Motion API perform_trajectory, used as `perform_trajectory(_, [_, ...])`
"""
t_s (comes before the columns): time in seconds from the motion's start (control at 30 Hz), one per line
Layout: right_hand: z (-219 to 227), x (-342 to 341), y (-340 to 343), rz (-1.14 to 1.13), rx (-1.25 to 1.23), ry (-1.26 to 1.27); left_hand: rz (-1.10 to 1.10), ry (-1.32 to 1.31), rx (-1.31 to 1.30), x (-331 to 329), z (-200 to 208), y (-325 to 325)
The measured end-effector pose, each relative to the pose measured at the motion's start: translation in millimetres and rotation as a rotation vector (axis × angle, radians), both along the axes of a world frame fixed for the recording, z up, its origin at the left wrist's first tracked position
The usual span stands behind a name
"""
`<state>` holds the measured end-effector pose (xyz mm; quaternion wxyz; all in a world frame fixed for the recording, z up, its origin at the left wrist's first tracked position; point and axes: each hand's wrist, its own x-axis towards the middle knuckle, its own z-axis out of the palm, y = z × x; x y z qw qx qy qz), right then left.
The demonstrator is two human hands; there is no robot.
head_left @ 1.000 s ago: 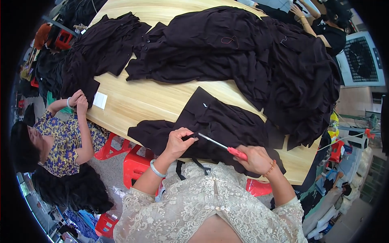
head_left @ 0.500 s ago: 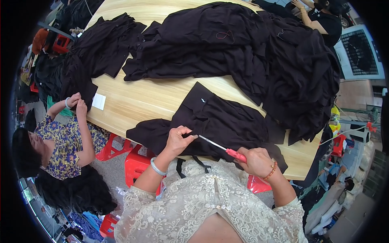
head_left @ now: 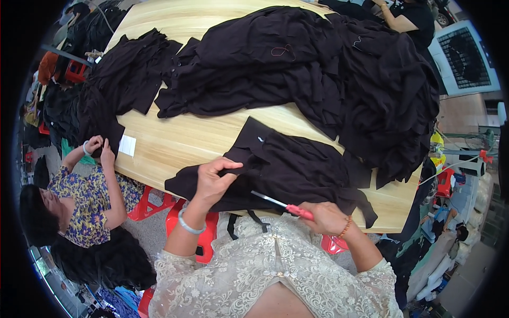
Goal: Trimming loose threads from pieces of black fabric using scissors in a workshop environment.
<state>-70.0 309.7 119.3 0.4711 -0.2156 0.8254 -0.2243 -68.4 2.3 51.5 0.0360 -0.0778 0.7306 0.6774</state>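
Observation:
A dark garment [head_left: 302,164] lies spread on the table in front of me, with a small white mark near its upper corner. My left hand [head_left: 214,183] pinches an edge of it between thumb and fingers, at its left part. My right hand [head_left: 326,217] is wrapped round the red handle of a slim tool [head_left: 273,201] with a straight metal shaft, whose exact kind I cannot make out. The shaft points left and a little upward, its tip over the garment's lower part and apart from my left hand.
More dark garments [head_left: 254,63] are heaped across the wooden table [head_left: 185,132]. A white paper [head_left: 127,146] lies at its left edge, beside a co-worker [head_left: 87,199] handling dark cloth. Another person [head_left: 408,21] works at the far right. Red stools [head_left: 209,233] stand under the near edge.
My left hand has moved left and slightly up along the garment. My right hand has drawn slightly down with the tool, so its tip is now away from the left fingers.

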Motion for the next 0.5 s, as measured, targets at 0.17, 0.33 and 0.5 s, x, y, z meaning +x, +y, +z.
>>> perform_trajectory(0.17, [-70, -3, -9, -0.064, 0.019, -0.011, -0.097, 0.454, 0.081, -56, 97, -25])
perform_trajectory(0.33, [-98, -65, 49, -0.157, -0.040, 0.956, 0.021, 0.687, 0.044, -100, 150, -76])
perform_trajectory(0.5, [-31, -196, 96, 0.286, 0.266, 1.480, 0.339, 0.725, 0.012, -163, 145, -127])
